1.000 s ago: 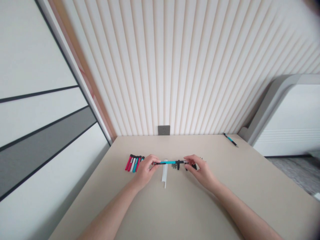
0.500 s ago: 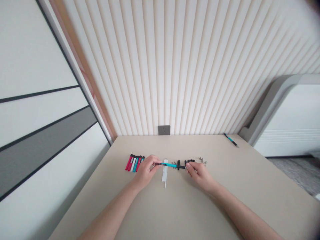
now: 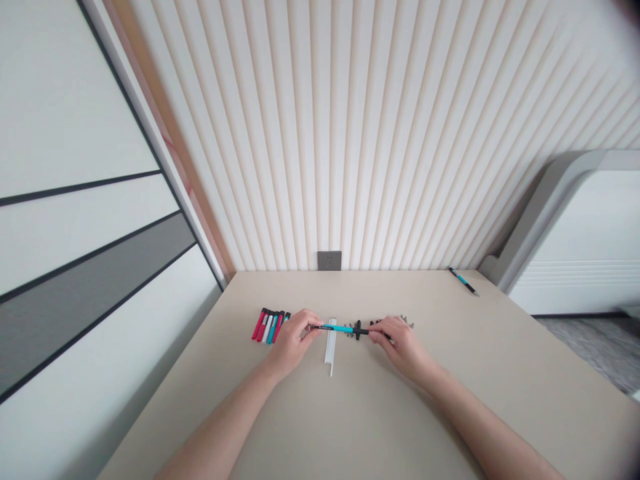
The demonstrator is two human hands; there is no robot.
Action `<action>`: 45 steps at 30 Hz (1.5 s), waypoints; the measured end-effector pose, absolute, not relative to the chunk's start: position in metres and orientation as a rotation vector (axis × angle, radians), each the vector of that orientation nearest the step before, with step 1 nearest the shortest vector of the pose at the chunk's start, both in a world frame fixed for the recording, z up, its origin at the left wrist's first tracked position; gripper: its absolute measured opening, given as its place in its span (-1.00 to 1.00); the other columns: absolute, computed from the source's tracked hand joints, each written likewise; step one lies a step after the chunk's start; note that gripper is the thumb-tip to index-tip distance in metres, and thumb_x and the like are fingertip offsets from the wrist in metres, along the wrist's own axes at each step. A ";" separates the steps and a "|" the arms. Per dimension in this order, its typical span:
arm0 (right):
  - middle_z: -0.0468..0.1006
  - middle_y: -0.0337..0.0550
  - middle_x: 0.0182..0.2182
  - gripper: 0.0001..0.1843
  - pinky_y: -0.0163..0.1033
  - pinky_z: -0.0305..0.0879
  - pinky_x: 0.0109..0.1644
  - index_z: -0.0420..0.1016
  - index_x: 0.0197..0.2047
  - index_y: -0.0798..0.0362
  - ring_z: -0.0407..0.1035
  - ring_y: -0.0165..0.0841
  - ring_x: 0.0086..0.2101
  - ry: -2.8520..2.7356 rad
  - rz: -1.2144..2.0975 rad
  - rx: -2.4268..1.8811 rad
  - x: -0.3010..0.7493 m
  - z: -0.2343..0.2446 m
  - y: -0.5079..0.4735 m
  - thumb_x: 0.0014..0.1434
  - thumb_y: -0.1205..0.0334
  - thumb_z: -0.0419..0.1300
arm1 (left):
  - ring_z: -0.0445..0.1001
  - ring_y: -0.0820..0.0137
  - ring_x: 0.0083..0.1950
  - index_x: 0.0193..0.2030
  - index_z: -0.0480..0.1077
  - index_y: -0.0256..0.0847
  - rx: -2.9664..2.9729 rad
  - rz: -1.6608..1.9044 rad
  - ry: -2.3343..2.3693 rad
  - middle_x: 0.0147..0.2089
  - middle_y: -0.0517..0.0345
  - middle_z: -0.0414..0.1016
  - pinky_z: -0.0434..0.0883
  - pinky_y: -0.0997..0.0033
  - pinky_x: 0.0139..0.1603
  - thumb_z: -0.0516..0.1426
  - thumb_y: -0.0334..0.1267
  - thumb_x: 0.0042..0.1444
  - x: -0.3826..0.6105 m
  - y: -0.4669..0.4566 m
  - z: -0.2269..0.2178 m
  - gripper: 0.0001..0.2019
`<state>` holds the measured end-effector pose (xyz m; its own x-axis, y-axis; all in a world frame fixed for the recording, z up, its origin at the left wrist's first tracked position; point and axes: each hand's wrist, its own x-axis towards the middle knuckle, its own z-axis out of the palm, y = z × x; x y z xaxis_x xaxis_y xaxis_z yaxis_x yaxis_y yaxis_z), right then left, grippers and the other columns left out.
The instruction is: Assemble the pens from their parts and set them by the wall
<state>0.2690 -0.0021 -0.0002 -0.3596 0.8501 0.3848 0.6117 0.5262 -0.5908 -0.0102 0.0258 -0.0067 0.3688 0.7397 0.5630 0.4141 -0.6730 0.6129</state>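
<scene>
A turquoise pen [image 3: 343,329] with a black grip lies level between my two hands, above the table. My left hand [image 3: 291,341] is closed in a pinch around its left end. At the black right end, the fingertips of my right hand [image 3: 400,345] are pinched together around the tip; whether a small part is between them is hidden. Below the pen is a white slotted rail [image 3: 330,353]. A short black grip piece [image 3: 358,335] sits just behind the pen's right half. Several black grip pieces [image 3: 373,323] are partly covered by my right hand.
Left of my left hand, several pink, white and turquoise pen barrels [image 3: 270,327] lie in a row. Small grey cone tips [image 3: 409,322] are behind my right hand. One whole turquoise-and-black pen [image 3: 463,281] rests at the table's back right, near the ribbed wall [image 3: 330,133].
My right hand has shifted slightly left, so its fingertips are closer on the pen's black end and the metal tip no longer shows. My left hand holds its place.
</scene>
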 end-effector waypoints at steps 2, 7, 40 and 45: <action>0.52 -0.15 -0.49 -0.58 -0.15 0.21 -0.15 0.49 -0.39 0.03 0.37 -0.28 -0.37 -2.098 0.458 -1.208 0.267 0.000 -0.003 0.37 0.10 -0.07 | 0.47 0.36 -0.22 -0.24 0.40 -0.19 2.275 1.224 0.989 -0.26 0.12 0.47 0.41 0.35 -0.16 0.14 -0.33 0.22 -0.009 0.024 -0.005 -0.98; 0.38 -0.25 -0.67 -0.43 -0.26 0.19 -0.36 0.37 -0.54 0.04 0.27 -0.38 -0.57 -2.008 0.729 -1.291 0.263 0.001 -0.008 0.39 0.01 -0.17 | 0.45 0.37 -0.23 -0.23 0.41 -0.19 2.252 1.255 0.965 -0.25 0.11 0.47 0.40 0.37 -0.17 0.15 -0.33 0.21 -0.008 0.023 -0.003 -0.98; 0.55 -0.20 -0.23 -0.20 -0.16 0.36 -0.03 -0.14 0.37 -0.07 0.45 -0.34 -0.28 -1.847 0.958 -1.023 0.229 -0.007 -0.030 0.20 0.10 0.21 | 0.42 0.46 -0.33 0.44 -0.17 -0.12 1.243 0.923 0.773 -0.35 0.25 0.46 0.28 0.44 -0.25 0.27 -0.30 0.08 0.035 -0.010 0.000 -0.10; 0.51 -0.26 -0.33 -0.08 -0.20 0.40 -0.16 -0.27 0.42 -0.07 0.41 -0.39 -0.37 -1.851 1.009 -1.014 0.230 -0.013 -0.028 0.19 0.12 0.23 | 0.37 0.49 -0.37 0.44 -0.20 -0.12 1.283 0.852 0.777 -0.38 0.27 0.44 0.23 0.45 -0.30 0.25 -0.34 0.07 0.037 -0.014 0.005 -0.10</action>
